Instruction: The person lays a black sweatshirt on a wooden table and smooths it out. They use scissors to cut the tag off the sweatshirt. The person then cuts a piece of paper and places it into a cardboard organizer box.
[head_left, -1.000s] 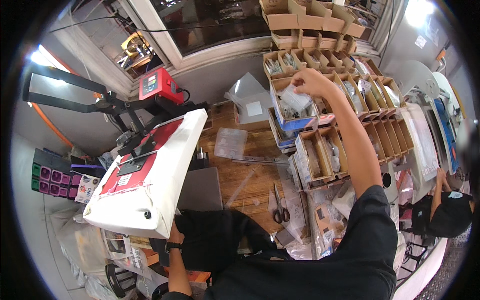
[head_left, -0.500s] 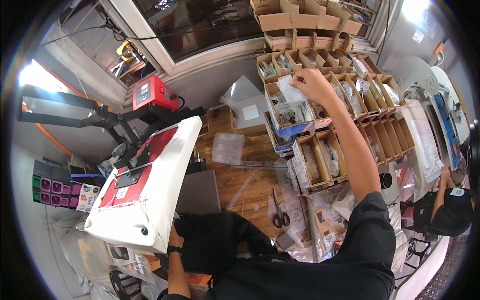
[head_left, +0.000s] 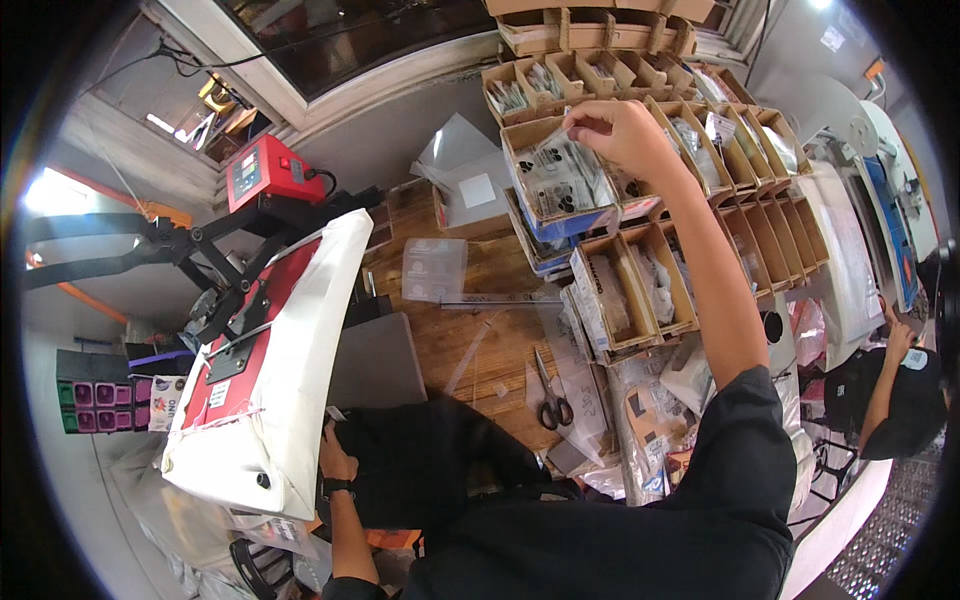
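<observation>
My right hand (head_left: pixel 625 140) is raised over an upper cardboard bin (head_left: pixel 520 148), its thumb and fingers pinched at the upper edge of thin clear packets. Clear sheets with dark shapes (head_left: pixel 555 175) lie inside that bin. At lower left, my left hand (head_left: pixel 337 455), with a dark band at the wrist, grips black cloth (head_left: pixel 410 455) beside the white padded top of a heat press (head_left: pixel 320 350). A small white tag shows by the left fingertips; part of the cloth is hidden under my arm and body.
A red control box (head_left: pixel 255 175) sits behind the press. Scissors (head_left: pixel 550 395), clear sheets (head_left: pixel 435 268) and a grey pad (head_left: pixel 375 370) lie on the wooden table (head_left: pixel 480 350). More divided bins (head_left: pixel 640 285) stand at right. At far right, another person's arm (head_left: pixel 880 390) reaches toward a white machine.
The white packet in my right fingers has tilted and shows less. My left hand shows more beside the press. The view has shifted, and the other person's hand has moved.
</observation>
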